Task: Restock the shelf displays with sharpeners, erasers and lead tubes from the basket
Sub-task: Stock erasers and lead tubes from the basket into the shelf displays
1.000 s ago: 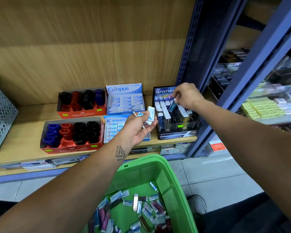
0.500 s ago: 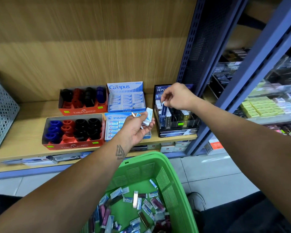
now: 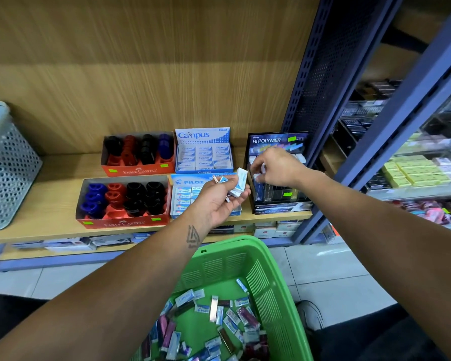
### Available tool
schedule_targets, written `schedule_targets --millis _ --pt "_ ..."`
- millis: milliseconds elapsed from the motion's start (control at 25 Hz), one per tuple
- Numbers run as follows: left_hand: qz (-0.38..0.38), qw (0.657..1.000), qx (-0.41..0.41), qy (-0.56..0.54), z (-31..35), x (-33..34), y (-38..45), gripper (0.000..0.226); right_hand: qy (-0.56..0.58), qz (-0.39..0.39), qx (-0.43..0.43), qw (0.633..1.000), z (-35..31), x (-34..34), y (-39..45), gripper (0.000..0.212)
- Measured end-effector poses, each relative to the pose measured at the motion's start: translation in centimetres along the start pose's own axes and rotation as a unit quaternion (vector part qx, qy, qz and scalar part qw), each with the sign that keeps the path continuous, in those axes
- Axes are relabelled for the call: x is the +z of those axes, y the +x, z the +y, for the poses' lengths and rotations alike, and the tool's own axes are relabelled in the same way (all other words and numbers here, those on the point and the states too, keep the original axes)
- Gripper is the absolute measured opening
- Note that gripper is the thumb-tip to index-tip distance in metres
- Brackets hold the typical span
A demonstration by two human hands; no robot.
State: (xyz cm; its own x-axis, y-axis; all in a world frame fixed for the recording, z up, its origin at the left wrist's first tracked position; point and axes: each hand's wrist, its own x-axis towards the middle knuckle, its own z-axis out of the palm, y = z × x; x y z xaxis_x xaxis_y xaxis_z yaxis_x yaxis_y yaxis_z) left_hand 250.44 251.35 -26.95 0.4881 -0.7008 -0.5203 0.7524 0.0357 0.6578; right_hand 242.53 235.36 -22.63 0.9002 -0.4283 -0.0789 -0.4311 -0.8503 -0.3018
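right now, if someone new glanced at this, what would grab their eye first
Probably the bright green basket low in the middle, strewn with small packets. Next, the two hands above it: the left hand holds a few small white and blue packs, and the right hand reaches into the black Hi-Polymer display at the shelf's right end. The two red Faber-Castell trays of sharpeners stand out to the left.

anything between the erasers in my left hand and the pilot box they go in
Nothing visible blocks it. The left hand holds the erasers right above the open Pilot box, whose top is uncovered; the right hand is off at the Hi-Polymer display.
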Motion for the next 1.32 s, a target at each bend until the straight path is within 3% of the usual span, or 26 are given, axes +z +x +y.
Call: schedule_targets --millis 80,160,280,480,680,880,1000,1240,1320 --pt "-0.012 1.000 -0.013 0.001 0.0 0.0 -0.3 0.012 0.183 0.048 0.041 0.981 -0.5 -0.5 -0.2 0.011" --pt "-0.032 0.999 -0.025 0.010 0.1 -0.1 -0.7 0.011 0.367 0.011 0.065 0.928 -1.4 -1.1 -0.5 0.014" --pt "-0.062 0.997 -0.040 -0.012 0.4 -0.3 -1.5 0.019 0.341 -0.062 0.047 0.937 -2.1 -1.0 -1.0 0.018" --pt "-0.095 0.994 -0.038 -0.025 1.1 -1.4 -2.7 0.034 0.371 -0.091 0.074 0.921 -2.4 -0.8 -1.7 0.020" --pt "-0.035 0.999 0.015 0.010 2.8 -3.4 -3.7 0.036 0.529 -0.035 0.115 0.840 -4.4 -0.8 -1.1 0.018" --pt "-0.008 0.998 0.033 -0.045 5.2 -5.6 -3.8 0.031 0.551 0.024 0.112 0.827 -7.4 1.2 0.8 0.022" --pt "-0.003 0.998 0.045 -0.053 6.0 -6.2 -3.4 0.019 0.532 0.067 0.082 0.840 -9.2 3.3 2.1 0.022" --pt "0.073 0.995 0.066 -0.027 5.8 -6.9 -1.6 0.017 0.269 0.067 0.043 0.960 -10.6 6.9 3.9 0.018" --pt "0.105 0.991 0.079 0.012 5.9 -6.8 -1.0 0.012 0.185 0.047 0.007 0.982 -11.2 7.0 3.7 0.035"
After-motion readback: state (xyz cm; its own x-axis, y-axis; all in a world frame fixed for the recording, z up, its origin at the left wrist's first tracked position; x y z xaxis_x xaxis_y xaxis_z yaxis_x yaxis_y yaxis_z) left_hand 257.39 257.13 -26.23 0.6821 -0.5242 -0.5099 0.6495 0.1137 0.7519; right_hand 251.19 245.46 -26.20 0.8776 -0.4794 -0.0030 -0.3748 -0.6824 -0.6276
